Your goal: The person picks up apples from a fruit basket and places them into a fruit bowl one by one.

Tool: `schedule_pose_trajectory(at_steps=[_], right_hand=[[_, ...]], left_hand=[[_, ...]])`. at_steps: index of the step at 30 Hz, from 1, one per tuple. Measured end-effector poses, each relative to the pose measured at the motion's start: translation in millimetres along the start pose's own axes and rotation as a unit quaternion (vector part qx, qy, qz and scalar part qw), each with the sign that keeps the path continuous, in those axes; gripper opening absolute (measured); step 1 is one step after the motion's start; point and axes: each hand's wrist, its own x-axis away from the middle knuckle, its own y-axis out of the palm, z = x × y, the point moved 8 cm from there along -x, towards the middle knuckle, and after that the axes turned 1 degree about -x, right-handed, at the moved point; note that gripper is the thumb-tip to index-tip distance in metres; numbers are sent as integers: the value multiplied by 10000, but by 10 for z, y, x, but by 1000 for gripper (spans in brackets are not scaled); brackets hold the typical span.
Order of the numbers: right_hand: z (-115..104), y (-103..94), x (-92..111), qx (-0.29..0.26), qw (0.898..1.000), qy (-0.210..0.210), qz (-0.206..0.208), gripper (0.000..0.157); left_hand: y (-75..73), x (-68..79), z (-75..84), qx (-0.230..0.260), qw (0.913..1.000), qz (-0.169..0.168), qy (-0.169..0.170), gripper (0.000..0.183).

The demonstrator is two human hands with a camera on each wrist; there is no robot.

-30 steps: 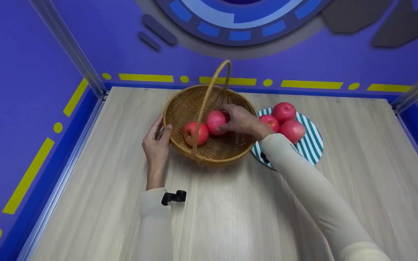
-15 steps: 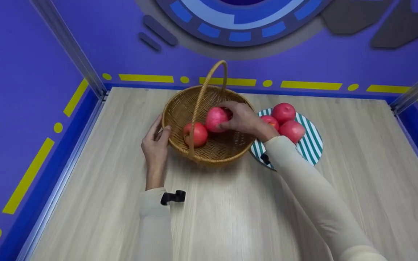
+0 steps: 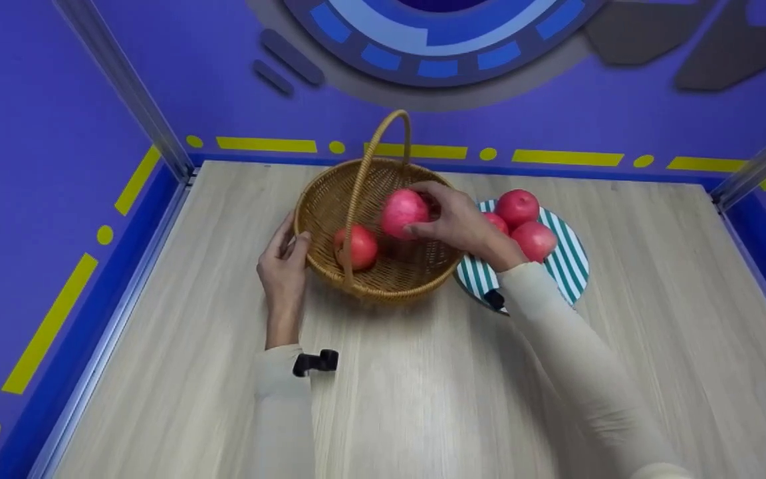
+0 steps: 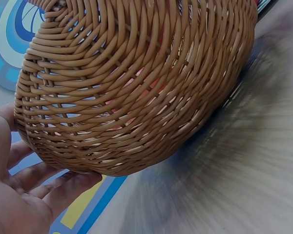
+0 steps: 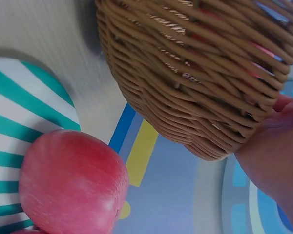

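The held apple (image 3: 403, 213) is seen as round and pinkish red, with lighter streaks on its skin; it is paler than the second apple (image 3: 364, 246), by which an orange-red tone is shown in the basket (image 3: 320, 198). The basket is woven, brown, with a tall arched handle (image 3: 364, 173).

Compared with half a second ago, the held apple has been moved a little up and to the right in the head view, and a gap is now seen between it and the second apple, where before the two were side by side. The right hand (image 3: 459, 223) has been shifted with it.

The held apple is clamped between the thumb and the fingers of the right hand, at the left of the palm, with the thumb below and the fingers above. It is found within the opening of the basket; whether the bottom is touched cannot be told. The basket is held at its left side by the left hand (image 3: 283, 269), the thumb being laid at the rim and the fingers against the outer wall. Three more apples (image 3: 534, 241) are placed on the striped plate (image 3: 572, 259).
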Motion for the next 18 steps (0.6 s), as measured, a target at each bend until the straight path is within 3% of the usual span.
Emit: schedule_pose_trajectory(at_steps=[5,9,18], right_hand=[[-8,-52,120,-483,9987,-78,152,74],[0,-102,220,-556,9979,-15,322,79],[-26,-192,434,-677,9943,-368,741,79]], left_hand=[[-4,0,-4,5,10000,-9,-49,48],[-6,-1,-3,-66,10000,-26,-25,48],[-10,3,-9,-24,10000,3,-32,48]])
